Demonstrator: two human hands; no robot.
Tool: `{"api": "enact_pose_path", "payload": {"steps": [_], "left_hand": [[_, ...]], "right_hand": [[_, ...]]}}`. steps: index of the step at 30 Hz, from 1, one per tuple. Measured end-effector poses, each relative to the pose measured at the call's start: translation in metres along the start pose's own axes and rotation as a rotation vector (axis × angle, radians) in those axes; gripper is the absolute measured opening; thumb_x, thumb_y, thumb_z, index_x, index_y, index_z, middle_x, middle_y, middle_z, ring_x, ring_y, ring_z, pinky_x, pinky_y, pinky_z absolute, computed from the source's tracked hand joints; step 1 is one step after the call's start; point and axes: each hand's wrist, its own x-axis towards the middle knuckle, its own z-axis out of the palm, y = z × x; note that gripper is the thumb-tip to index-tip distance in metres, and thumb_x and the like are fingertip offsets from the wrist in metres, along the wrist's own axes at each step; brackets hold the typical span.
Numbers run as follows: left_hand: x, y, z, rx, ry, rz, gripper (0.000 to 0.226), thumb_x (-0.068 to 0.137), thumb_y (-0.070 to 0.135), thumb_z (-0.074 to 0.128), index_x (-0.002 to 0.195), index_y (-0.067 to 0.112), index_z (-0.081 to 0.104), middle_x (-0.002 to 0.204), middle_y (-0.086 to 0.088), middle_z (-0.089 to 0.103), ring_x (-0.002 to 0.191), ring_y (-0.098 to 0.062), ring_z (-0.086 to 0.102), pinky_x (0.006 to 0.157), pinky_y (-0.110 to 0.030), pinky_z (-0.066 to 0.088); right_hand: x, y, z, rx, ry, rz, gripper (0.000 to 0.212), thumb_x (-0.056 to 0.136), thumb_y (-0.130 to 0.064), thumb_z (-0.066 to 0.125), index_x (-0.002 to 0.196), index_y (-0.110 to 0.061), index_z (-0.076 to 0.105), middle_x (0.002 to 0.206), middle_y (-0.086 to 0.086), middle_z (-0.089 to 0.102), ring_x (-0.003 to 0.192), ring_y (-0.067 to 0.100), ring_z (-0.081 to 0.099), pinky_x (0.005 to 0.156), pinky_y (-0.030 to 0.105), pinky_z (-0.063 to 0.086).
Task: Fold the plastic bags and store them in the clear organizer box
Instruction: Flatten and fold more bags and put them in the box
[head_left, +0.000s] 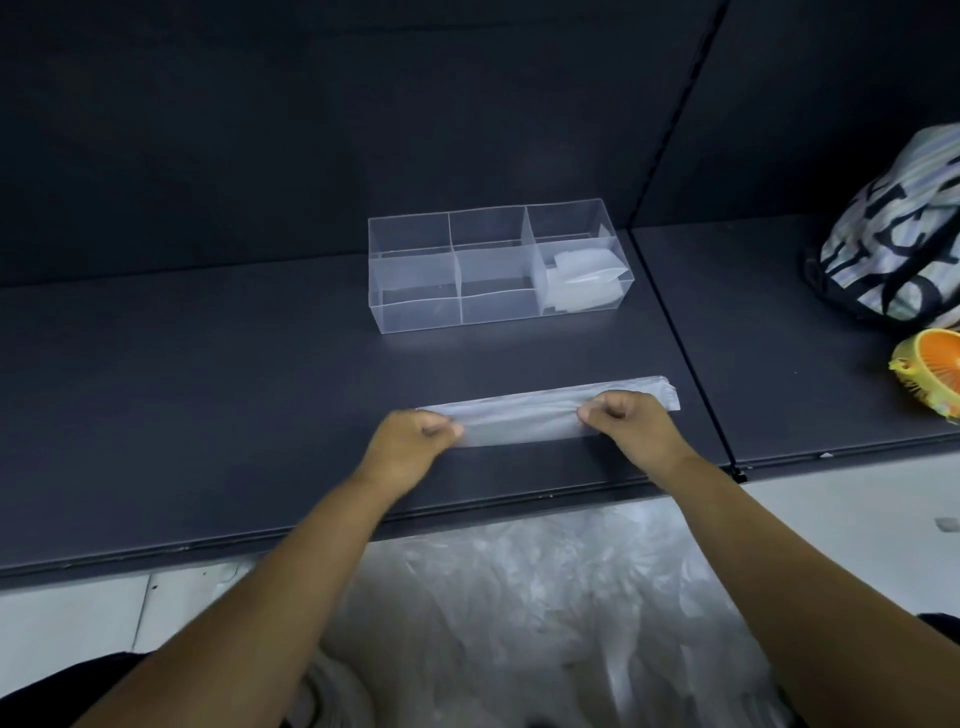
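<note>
A clear plastic bag (524, 421), already folded lengthwise into a long narrow strip, lies flat on a dark worktop (208, 415), near its front edge. Both hands hold it. The left hand (410, 441) pinches the strip's left end between thumb and curled fingers. The right hand (628, 423) pinches it the same way nearer the right end, leaving a short length of strip showing beyond it.

Farther back on the worktop, well apart from the strip, stands the clear organizer box (415, 312), divided into six compartments in two rows of three. Folded bags (582, 283) sit in the near right compartment; the other five appear empty.

Below the worktop's front edge, a loose heap of unfolded plastic bags (545, 597) waits. So the task looks to be at an early stage: this strip needs folding down and storing, and many bags remain.

At the far right are a patterned cloth bag (893, 228) and a small orange fan (930, 374).
</note>
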Motion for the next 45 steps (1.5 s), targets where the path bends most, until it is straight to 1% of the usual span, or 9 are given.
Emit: {"api": "enact_pose_path", "payload": {"steps": [8,13,17,22,24,26,29,33,45], "left_hand": [[0.013,-0.011,-0.019,-0.139,0.145,-0.337,0.02,0.085,0.027,0.07,0.075,0.01,0.071,0.064,-0.006,0.066,0.056,-0.014,0.061,0.067,-0.026,0.046],[-0.015,0.005,0.017,0.414,0.642,0.24,0.023,0.09,0.017,0.053,0.107,0.007,0.065,0.097,-0.014,0.064,0.089,-0.035,0.058,0.08,-0.041,0.046],[-0.027,0.001,0.06,0.657,0.215,0.464,0.054,0.1,0.039,0.034,0.145,0.01,0.036,0.152,-0.007,0.035,0.142,-0.029,0.028,0.118,-0.043,0.017],[-0.019,-0.027,0.072,0.904,0.067,0.269,0.077,0.083,0.064,-0.017,0.149,0.023,-0.017,0.158,0.002,-0.02,0.143,-0.02,-0.026,0.117,-0.043,-0.016],[-0.017,-0.028,0.073,0.922,0.061,0.261,0.075,0.083,0.065,-0.019,0.146,0.024,-0.023,0.157,0.002,-0.024,0.142,-0.021,-0.028,0.116,-0.045,-0.016],[-0.017,-0.028,0.073,0.921,0.067,0.269,0.073,0.084,0.064,-0.018,0.144,0.023,-0.026,0.155,0.002,-0.027,0.14,-0.022,-0.031,0.115,-0.044,-0.019],[-0.018,-0.029,0.073,0.897,0.069,0.29,0.071,0.085,0.06,-0.012,0.144,0.024,-0.024,0.156,0.001,-0.025,0.14,-0.021,-0.031,0.114,-0.042,-0.022],[-0.017,-0.028,0.073,0.906,0.086,0.29,0.075,0.085,0.063,-0.012,0.148,0.022,-0.012,0.158,0.0,-0.014,0.145,-0.023,-0.019,0.118,-0.045,-0.012],[-0.02,-0.019,0.069,0.914,0.072,0.306,0.079,0.094,0.061,-0.004,0.148,0.012,0.027,0.156,-0.009,0.026,0.144,-0.031,0.019,0.115,-0.054,0.023]], "right_hand": [[0.019,-0.007,0.015,-0.081,0.182,0.149,0.031,0.085,-0.026,0.069,0.066,-0.006,0.054,0.065,0.006,0.048,0.064,0.016,0.046,0.058,0.023,0.037],[0.024,-0.015,0.018,-0.196,0.188,0.207,0.035,0.086,-0.028,0.066,0.062,-0.004,0.057,0.065,0.011,0.052,0.066,0.023,0.051,0.062,0.028,0.038],[0.027,-0.018,0.02,-0.241,0.197,0.235,0.035,0.087,-0.027,0.064,0.068,0.001,0.061,0.068,0.013,0.054,0.067,0.023,0.051,0.061,0.027,0.037],[0.018,-0.028,0.026,-0.349,0.307,0.187,0.017,0.089,-0.023,0.062,0.081,-0.008,0.06,0.086,0.013,0.059,0.086,0.031,0.059,0.072,0.031,0.045],[0.003,-0.031,0.04,-0.51,0.505,-0.095,0.023,0.087,-0.016,0.062,0.109,-0.009,0.063,0.11,0.015,0.058,0.105,0.034,0.055,0.089,0.04,0.044],[-0.012,-0.03,0.064,-0.546,0.337,-0.44,0.037,0.09,-0.013,0.056,0.126,-0.009,0.058,0.13,0.015,0.053,0.122,0.032,0.048,0.105,0.039,0.036],[-0.026,-0.009,0.089,-0.665,-0.091,-0.51,0.049,0.103,-0.028,0.034,0.149,-0.013,0.028,0.159,0.005,0.02,0.148,0.015,0.008,0.12,0.029,0.0],[-0.014,0.026,0.052,-0.906,-0.072,-0.445,0.063,0.101,-0.047,0.023,0.153,-0.02,0.001,0.161,-0.004,-0.008,0.144,0.007,-0.018,0.114,0.026,-0.019],[0.039,0.035,-0.058,-0.712,0.288,-0.139,0.036,0.092,-0.028,0.059,0.126,-0.015,0.057,0.126,0.006,0.05,0.119,0.028,0.043,0.097,0.039,0.032]]}}
